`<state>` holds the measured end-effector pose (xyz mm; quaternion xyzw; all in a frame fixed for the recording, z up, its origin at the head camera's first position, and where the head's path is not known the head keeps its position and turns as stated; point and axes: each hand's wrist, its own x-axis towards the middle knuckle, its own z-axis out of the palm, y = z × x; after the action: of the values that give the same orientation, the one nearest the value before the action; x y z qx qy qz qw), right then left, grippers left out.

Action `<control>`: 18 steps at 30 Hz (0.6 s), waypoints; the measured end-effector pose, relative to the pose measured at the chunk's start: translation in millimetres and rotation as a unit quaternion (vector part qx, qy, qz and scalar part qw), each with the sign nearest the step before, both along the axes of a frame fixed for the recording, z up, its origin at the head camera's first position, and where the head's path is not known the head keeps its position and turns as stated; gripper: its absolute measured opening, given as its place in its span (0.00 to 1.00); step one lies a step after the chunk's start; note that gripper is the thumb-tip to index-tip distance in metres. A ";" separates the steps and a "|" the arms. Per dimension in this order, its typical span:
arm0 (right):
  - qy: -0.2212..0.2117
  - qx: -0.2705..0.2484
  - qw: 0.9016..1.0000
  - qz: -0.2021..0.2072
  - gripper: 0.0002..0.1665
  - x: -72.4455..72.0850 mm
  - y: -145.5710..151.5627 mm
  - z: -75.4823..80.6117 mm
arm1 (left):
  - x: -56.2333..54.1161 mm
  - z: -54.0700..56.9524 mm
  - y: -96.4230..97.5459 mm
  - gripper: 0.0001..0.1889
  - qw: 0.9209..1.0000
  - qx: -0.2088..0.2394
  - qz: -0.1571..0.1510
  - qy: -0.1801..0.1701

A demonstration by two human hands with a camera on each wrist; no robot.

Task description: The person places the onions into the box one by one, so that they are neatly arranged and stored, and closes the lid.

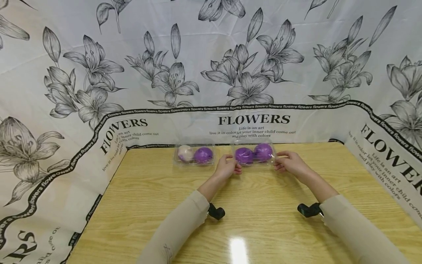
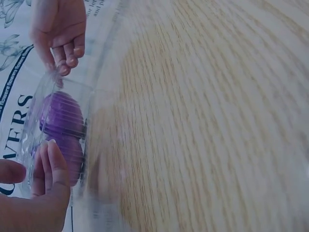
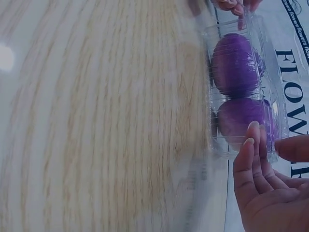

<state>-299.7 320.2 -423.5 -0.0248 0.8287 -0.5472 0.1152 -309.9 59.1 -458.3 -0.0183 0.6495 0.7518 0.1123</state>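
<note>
A clear plastic clamshell box (image 1: 255,164) with two rounded purple things (image 1: 244,155) inside is held near the table's back edge. My left hand (image 1: 226,167) grips its left end, thumb on one side and fingers on the other. At the opposite end, my right hand (image 1: 291,163) pinches the box the same way, with its thumb (image 3: 293,148) at the wall. Through the ridged plastic, the purple things (image 3: 235,65) look smooth and sit side by side. Their exact kind I cannot tell.
Left of the held box stands a second clear box (image 1: 194,164), containing one purple rounded thing (image 1: 203,155) and one mostly whitish one (image 1: 185,153). Flower-printed cloth (image 1: 184,124) rises behind the wooden table (image 1: 257,205) and along both sides.
</note>
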 end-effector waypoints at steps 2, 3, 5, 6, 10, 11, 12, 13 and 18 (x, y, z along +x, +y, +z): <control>-0.004 -0.009 1.000 -0.002 0.32 -1.1 -0.4 -0.6 | 0.2 0.1 -0.4 0.25 1.000 0.002 0.001 0.001; -0.003 -0.013 1.000 -0.002 0.31 -1.6 -0.6 -0.8 | 0.3 -0.1 -0.7 0.25 1.000 0.002 0.001 0.003; 0.000 -0.022 1.000 0.001 0.31 -2.7 0.2 -1.6 | 0.7 -0.3 -0.9 0.25 1.000 0.004 0.001 0.006; 0.002 -0.028 1.000 0.003 0.31 -3.7 1.0 -2.3 | 0.8 -0.3 -1.0 0.25 1.000 0.005 0.001 0.006; 0.004 -0.049 0.999 0.010 0.31 -7.3 3.4 -4.4 | 1.2 -0.7 -1.1 0.24 1.000 0.011 0.002 0.009; 0.003 -0.052 0.999 0.011 0.31 -8.1 4.0 -4.9 | 1.0 -0.7 -1.0 0.25 1.000 0.012 0.003 0.009; 0.003 -0.051 0.999 0.011 0.31 -8.3 4.0 -4.9 | 0.9 -0.3 -0.9 0.25 1.000 0.013 0.002 0.009; 0.002 -0.053 0.999 0.010 0.31 -8.4 4.0 -4.9 | 0.8 -0.2 -0.7 0.25 1.000 0.013 0.003 0.009; -0.004 -0.054 0.998 0.010 0.32 -7.7 3.2 -3.8 | 0.0 -1.4 0.8 0.26 1.000 0.014 0.002 0.004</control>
<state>-307.4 323.4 -427.3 -0.0372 0.7971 -0.5901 0.1224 -309.9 59.9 -459.7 -0.0145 0.6392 0.7612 0.1084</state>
